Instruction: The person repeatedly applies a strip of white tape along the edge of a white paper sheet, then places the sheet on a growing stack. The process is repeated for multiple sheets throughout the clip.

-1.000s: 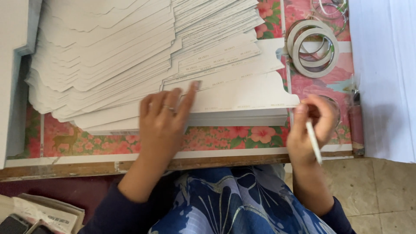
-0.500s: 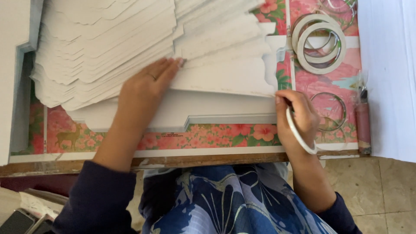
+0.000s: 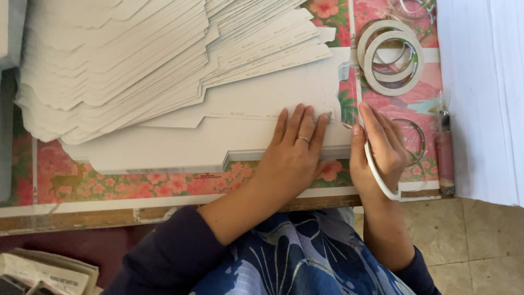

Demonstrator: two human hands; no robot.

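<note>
A big fanned pile of white die-cut card sheets [image 3: 136, 65] covers the floral table top [image 3: 136, 183]. My left hand [image 3: 292, 150] lies flat, fingers together, on the right end of the nearest sheet [image 3: 180, 145]. My right hand [image 3: 382, 150] is just right of it, gripping a thin white tape roll [image 3: 377, 175] edge-on, with its fingertips by the sheet's right edge.
Two white tape rolls [image 3: 392, 57] lie stacked at the back right, with a clear ring [image 3: 416, 139] near my right hand. A reddish tube [image 3: 445, 153] lies along the table's right edge beside white sheets [image 3: 480, 98]. Papers [image 3: 43, 270] sit low at left.
My left hand slid from the middle of the sheet to its right end. My right hand stayed at the sheet's right edge with the tape roll.
</note>
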